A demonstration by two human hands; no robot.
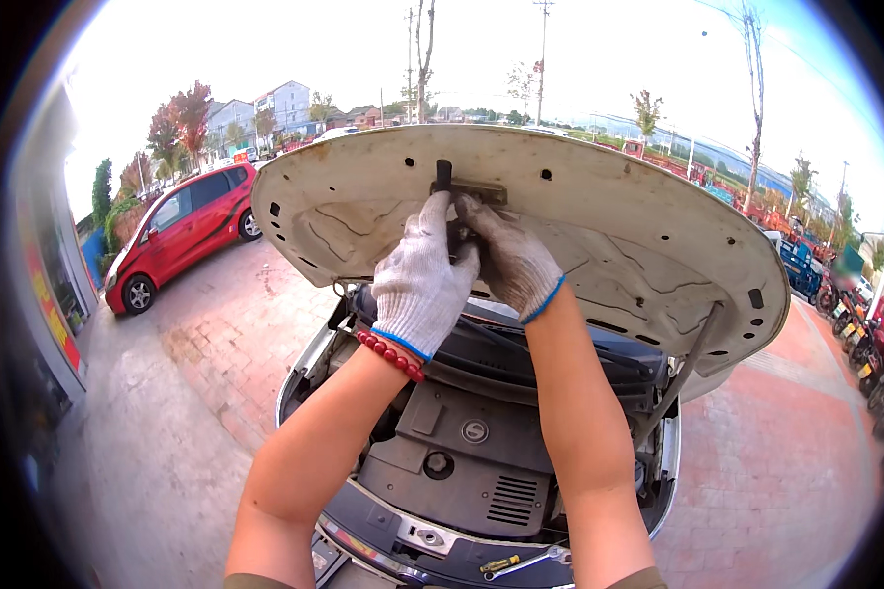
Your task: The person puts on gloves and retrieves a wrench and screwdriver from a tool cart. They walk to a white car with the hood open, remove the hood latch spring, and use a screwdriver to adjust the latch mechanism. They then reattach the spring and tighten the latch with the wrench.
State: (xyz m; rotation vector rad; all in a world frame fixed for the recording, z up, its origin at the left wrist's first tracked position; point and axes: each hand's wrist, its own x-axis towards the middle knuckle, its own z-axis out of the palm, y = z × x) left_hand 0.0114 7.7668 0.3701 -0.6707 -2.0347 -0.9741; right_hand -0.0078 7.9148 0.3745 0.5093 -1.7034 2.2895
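Both my hands wear whitish knit work gloves with blue cuffs and are raised to the underside of a propped-up car hood [363, 167]. My left hand [422, 270] is closed at the hood latch [486, 192], its fingertips against a short black tab [444, 175] that sticks up there. Close beside it on the right, my right hand [513, 253] has its fingers bent round the same latch. The gloves cover most of the latch's lower part, so the exact grip is hidden. A red bead bracelet [391, 356] circles my left wrist.
Below my arms lies the engine bay with a dark plastic engine cover [462, 442]. A prop rod [686, 368] supports the hood on the right. A yellow-handled screwdriver [501, 564] and a wrench [532, 562] rest on the front edge. A red car [182, 231] is parked left.
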